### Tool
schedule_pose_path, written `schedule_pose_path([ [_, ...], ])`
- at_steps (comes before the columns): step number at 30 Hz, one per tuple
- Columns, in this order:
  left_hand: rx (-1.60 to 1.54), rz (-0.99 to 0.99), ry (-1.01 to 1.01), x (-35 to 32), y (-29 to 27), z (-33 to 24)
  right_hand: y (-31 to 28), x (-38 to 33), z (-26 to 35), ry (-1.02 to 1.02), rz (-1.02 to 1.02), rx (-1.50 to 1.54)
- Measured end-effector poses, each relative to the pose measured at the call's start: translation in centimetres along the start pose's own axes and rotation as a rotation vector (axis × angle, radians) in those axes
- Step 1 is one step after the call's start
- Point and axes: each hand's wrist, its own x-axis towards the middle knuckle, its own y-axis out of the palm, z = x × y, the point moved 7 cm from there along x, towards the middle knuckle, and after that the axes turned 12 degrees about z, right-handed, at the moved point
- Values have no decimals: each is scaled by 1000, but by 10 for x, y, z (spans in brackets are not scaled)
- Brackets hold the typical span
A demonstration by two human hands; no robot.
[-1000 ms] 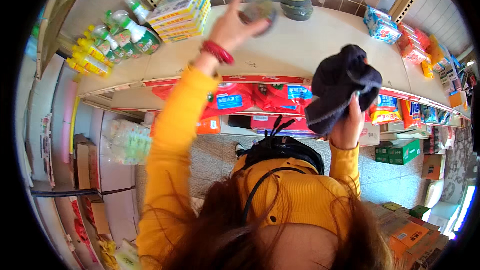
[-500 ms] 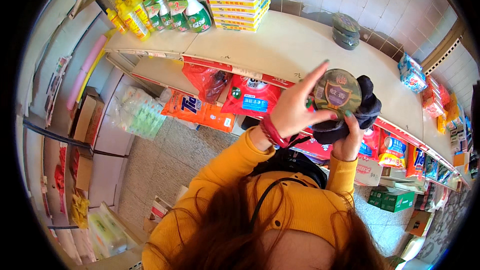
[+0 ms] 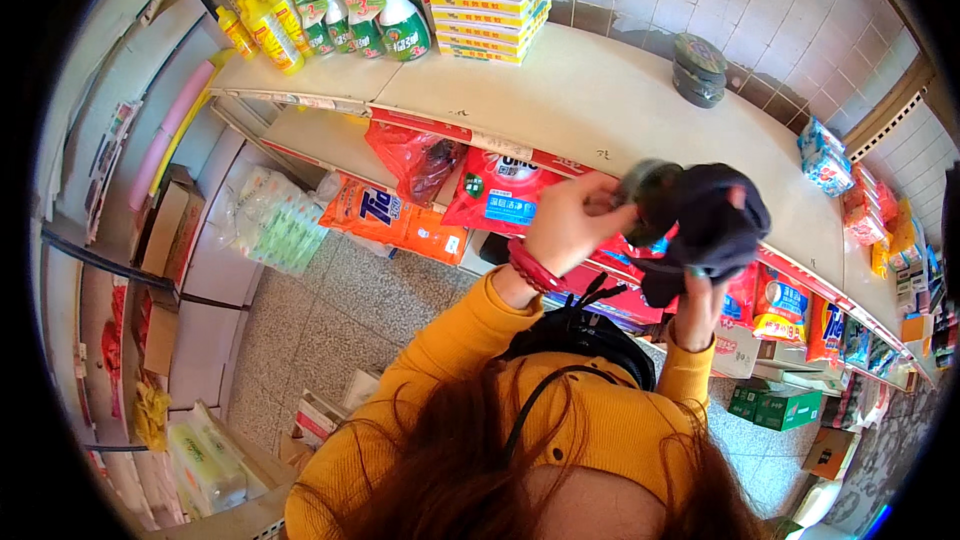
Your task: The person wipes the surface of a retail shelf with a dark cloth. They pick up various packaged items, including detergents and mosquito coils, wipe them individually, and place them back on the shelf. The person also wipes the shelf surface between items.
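Shelf behind newly tilted disc gripped by left fingers, cloth by right fingers.

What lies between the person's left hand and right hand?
A round container, motion-blurred, in the left hand, then a dark cloth bunched in the right hand; the head view shows both.
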Motion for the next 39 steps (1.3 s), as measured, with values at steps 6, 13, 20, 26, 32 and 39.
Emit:
schedule_pose_path([
  [6, -34, 59, 84, -19, 12, -22, 37, 29, 20, -136, 272, -694],
  [13, -127, 190, 45, -28, 9, -15, 19, 38, 25, -55, 370, -435],
  [20, -275, 191, 22, -26, 11, -15, 20, 39, 32, -129, 239, -527],
  [26, -421, 110, 61, -24, 13, -15, -9, 47, -3, -26, -64, -52],
  [32, -511, -7, 33, -24, 8, 0, 13, 38, 7, -48, -26, 156],
  [39, -187, 173, -49, -9, -1, -27, -1, 39, 14, -102, 59, -28],
])
